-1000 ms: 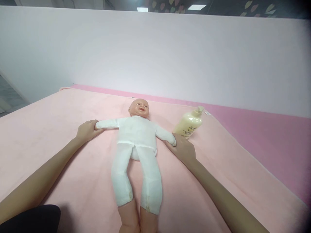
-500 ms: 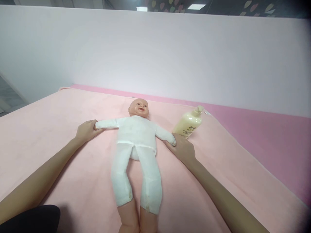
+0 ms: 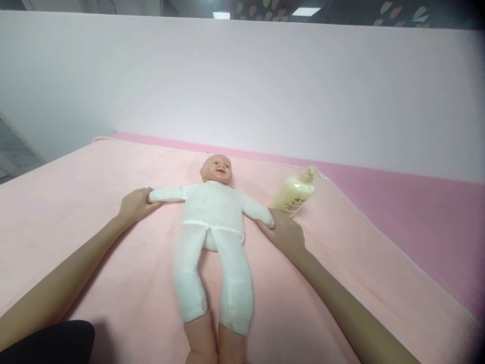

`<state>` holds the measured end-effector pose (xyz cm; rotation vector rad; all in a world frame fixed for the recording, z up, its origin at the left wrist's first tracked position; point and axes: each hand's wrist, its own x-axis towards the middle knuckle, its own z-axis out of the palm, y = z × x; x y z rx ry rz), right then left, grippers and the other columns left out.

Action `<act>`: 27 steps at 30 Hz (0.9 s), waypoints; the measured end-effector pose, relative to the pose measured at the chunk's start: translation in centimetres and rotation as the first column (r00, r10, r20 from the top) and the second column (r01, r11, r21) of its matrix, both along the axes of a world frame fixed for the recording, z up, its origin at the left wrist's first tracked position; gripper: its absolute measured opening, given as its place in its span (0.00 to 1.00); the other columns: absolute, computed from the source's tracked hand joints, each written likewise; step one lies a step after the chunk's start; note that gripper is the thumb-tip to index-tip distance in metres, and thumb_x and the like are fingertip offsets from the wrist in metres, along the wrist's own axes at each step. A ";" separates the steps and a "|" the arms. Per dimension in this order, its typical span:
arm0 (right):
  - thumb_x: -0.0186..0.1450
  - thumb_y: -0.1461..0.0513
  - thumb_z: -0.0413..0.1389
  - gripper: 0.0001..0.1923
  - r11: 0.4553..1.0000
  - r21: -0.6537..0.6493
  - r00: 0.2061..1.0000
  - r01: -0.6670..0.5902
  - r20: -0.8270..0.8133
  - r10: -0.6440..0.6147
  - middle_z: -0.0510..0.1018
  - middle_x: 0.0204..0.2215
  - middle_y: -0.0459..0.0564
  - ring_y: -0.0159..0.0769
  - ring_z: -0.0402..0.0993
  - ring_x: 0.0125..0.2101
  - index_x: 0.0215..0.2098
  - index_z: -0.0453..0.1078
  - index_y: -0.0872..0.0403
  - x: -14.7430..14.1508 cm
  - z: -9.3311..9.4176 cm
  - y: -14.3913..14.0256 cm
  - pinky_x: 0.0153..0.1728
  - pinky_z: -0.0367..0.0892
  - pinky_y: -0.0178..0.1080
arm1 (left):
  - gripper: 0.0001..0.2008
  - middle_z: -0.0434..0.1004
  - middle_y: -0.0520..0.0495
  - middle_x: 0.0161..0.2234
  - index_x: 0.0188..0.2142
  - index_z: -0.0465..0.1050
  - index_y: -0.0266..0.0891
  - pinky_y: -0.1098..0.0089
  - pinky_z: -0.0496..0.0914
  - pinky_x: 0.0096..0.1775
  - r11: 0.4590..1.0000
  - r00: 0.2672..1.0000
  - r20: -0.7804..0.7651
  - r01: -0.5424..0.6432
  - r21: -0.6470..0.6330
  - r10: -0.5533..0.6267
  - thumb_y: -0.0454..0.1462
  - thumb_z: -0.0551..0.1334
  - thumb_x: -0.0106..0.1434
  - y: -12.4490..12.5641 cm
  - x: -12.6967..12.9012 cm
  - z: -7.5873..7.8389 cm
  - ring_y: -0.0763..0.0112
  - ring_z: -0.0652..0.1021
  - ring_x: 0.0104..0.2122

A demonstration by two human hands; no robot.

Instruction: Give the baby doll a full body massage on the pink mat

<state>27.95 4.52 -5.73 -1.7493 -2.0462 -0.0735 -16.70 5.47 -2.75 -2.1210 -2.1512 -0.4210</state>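
Note:
A baby doll (image 3: 214, 207) with a white cloth body lies on its back on a pink towel (image 3: 125, 283), its head at the far end and both arms spread sideways. My left hand (image 3: 134, 206) is closed around the end of the doll's arm on the left. Around the end of the other arm, my right hand (image 3: 283, 231) is closed too. The doll's own hands are mostly hidden in my grip. Just beyond my right hand, a pale yellow pump bottle (image 3: 293, 192) stands on the towel, its lower part partly covered by that hand.
Behind the towel rises a white partition (image 3: 242, 86). A strip of darker pink surface (image 3: 409, 212) shows past the towel's right edge. Something black (image 3: 49, 344) pokes into the lower left corner.

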 end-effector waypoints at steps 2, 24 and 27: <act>0.63 0.46 0.51 0.18 1.000 -0.003 1.000 -0.003 -0.004 0.003 0.75 0.30 0.48 0.38 0.71 0.30 0.35 0.66 0.52 0.0 0.0 0.0 0.24 0.51 0.35 | 0.25 0.76 0.44 0.33 0.34 0.68 0.40 0.70 0.55 0.26 1.000 1.000 0.013 0.000 0.004 0.000 0.60 0.53 0.58 0.0 0.0 0.0 0.61 0.75 0.32; 0.63 0.46 0.51 0.18 1.000 -0.001 1.000 -0.001 0.010 0.001 0.76 0.30 0.48 0.38 0.71 0.30 0.35 0.66 0.52 0.0 0.0 -0.1 0.24 0.51 0.35 | 0.24 0.76 0.43 0.33 0.33 0.67 0.41 0.70 0.54 0.26 1.000 1.000 0.006 0.007 0.017 -0.007 0.59 0.54 0.58 0.1 -0.2 -0.2 0.60 0.75 0.32; 0.63 0.46 0.51 0.18 1.000 -0.002 1.000 -0.004 0.008 0.004 0.75 0.30 0.48 0.38 0.70 0.30 0.35 0.66 0.52 0.0 0.1 -0.1 0.24 0.51 0.35 | 0.23 0.76 0.43 0.33 0.33 0.68 0.41 0.70 0.54 0.26 1.000 1.000 0.006 0.008 0.014 -0.008 0.59 0.54 0.58 0.1 -0.2 -0.3 0.60 0.75 0.32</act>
